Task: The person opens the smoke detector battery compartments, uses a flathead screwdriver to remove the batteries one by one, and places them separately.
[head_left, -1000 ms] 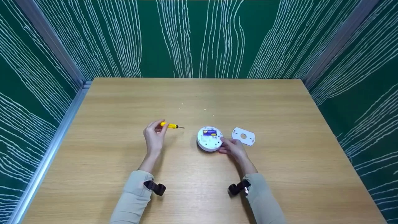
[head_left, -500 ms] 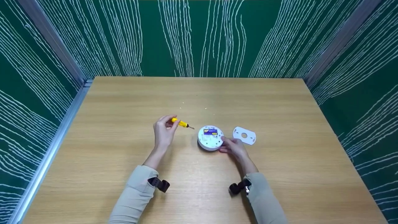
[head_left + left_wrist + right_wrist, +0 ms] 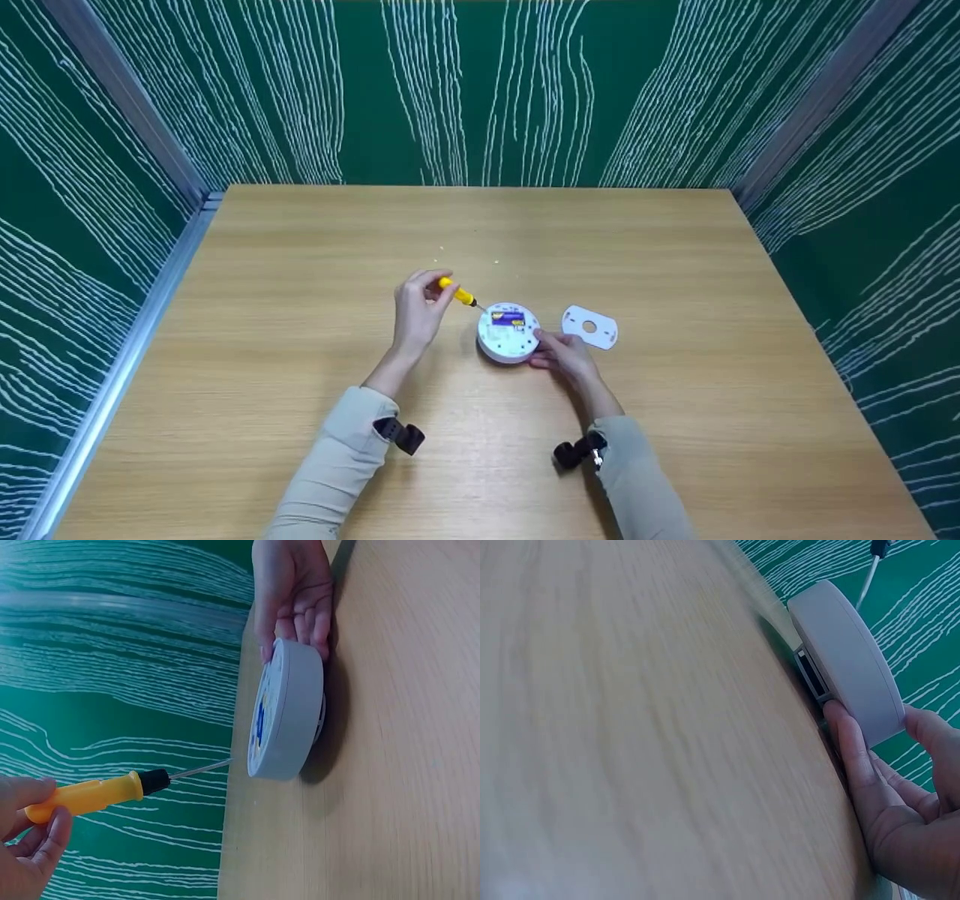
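My left hand [image 3: 418, 315] pinches the yellow handle of a screwdriver [image 3: 97, 795] between thumb and fingers. Its thin metal shaft slants down to the right, with the tip close to the upper left rim of a round white smoke detector [image 3: 504, 345]; in the left wrist view a small gap shows between them. My right hand [image 3: 566, 358] grips the detector at its lower right edge, thumb on top and fingers beneath. Purple and yellow batteries [image 3: 508, 319] lie in the recess of its upturned back. In the right wrist view the detector's side [image 3: 847, 652] is seen, tilted.
A flat white mounting plate [image 3: 577, 319] with a round hole in its middle lies just right of the detector. Several tiny light bits, such as one small bit [image 3: 496, 262], lie farther back on the wooden table [image 3: 300, 247]. Green walls [image 3: 300, 90] with white lines surround it.
My left hand has moved right with the screwdriver, bringing the tip to the detector's rim, and the shaft now points more downward. My right hand and the detector have stayed in place.
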A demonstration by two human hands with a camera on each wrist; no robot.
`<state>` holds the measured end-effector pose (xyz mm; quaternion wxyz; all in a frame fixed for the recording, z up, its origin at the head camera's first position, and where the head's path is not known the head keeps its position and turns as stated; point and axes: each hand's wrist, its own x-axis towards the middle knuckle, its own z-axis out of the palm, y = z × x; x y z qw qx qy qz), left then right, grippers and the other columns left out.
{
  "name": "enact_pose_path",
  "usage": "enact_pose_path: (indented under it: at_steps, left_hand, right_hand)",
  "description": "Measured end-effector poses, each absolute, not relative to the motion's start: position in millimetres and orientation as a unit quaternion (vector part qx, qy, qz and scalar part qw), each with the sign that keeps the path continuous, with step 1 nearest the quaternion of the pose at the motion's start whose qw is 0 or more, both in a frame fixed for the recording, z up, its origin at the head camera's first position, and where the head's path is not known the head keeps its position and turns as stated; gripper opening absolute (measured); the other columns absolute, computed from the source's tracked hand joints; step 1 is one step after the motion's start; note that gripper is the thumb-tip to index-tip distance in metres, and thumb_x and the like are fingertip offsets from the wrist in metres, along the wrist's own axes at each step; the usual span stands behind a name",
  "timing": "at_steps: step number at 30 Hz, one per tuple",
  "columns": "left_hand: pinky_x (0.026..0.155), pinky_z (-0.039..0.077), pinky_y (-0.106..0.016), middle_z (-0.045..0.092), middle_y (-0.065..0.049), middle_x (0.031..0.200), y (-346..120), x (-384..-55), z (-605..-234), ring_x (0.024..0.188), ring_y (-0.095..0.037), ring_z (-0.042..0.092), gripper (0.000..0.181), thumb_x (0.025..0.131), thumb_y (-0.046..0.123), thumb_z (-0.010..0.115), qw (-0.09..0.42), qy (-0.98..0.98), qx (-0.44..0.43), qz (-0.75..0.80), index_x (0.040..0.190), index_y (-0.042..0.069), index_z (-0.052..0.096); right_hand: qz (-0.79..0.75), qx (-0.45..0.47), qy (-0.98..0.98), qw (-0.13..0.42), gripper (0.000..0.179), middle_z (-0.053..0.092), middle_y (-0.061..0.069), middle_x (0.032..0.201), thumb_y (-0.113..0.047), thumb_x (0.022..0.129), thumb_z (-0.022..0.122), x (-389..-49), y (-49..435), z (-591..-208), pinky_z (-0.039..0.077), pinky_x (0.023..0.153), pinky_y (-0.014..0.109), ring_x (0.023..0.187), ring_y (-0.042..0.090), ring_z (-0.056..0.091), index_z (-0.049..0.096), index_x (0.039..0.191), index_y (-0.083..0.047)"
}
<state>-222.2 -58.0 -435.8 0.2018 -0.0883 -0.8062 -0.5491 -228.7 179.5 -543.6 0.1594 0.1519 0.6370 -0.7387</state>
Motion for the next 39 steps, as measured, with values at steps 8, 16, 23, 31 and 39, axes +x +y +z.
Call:
enact_pose_path:
  at_steps: [8,16,23,31,39]
  left_hand:
    - [0.059,0.050,-0.019,0.061,-0.011,0.085,-48,-230,-438,0.066,-0.016,0.057,0.019,0.078,0.005,0.066,0.178,-0.814,-0.088,-0.546,0.095,-0.005,0.065]
    - [0.061,0.049,-0.019,0.061,-0.010,0.085,-41,-233,-439,0.068,-0.015,0.055,0.021,0.079,0.008,0.066,0.160,-0.828,-0.090,-0.530,0.096,-0.003,0.065]
    - [0.059,0.048,-0.019,0.061,-0.011,0.084,-38,-235,-435,0.068,-0.015,0.055,0.019,0.079,0.005,0.065,0.160,-0.835,-0.108,-0.516,0.095,-0.005,0.065]
    - [0.060,0.048,-0.019,0.062,-0.012,0.086,-35,-236,-432,0.069,-0.015,0.055,0.020,0.079,0.007,0.066,0.145,-0.848,-0.109,-0.499,0.096,-0.004,0.065]
    - [0.061,0.047,-0.020,0.061,-0.012,0.087,-30,-238,-428,0.070,-0.016,0.054,0.022,0.079,0.008,0.066,0.126,-0.858,-0.102,-0.487,0.097,-0.004,0.065]
  right_hand:
    - [-0.736,0.159,0.638,0.162,0.042,0.061,0.012,0.073,-0.017,0.086,0.058,-229,180,-544,0.053,0.064,0.027,0.064,0.020,0.062,0.047,0.111,0.016]
    - [-0.735,0.161,0.638,0.162,0.040,0.062,0.012,0.075,-0.016,0.087,0.057,-229,180,-544,0.053,0.064,0.027,0.064,0.019,0.062,0.048,0.111,0.014]
    - [-0.755,0.136,0.621,0.162,0.041,0.062,0.010,0.072,-0.013,0.088,0.055,-228,181,-546,0.053,0.061,0.027,0.061,0.017,0.062,0.044,0.112,0.018]
    - [-0.748,0.146,0.626,0.163,0.042,0.062,0.012,0.073,-0.013,0.088,0.055,-229,181,-546,0.053,0.063,0.028,0.064,0.019,0.063,0.045,0.114,0.017]
    - [-0.745,0.155,0.629,0.159,0.041,0.062,0.012,0.074,-0.013,0.087,0.056,-229,181,-544,0.053,0.062,0.028,0.061,0.018,0.062,0.045,0.113,0.017]
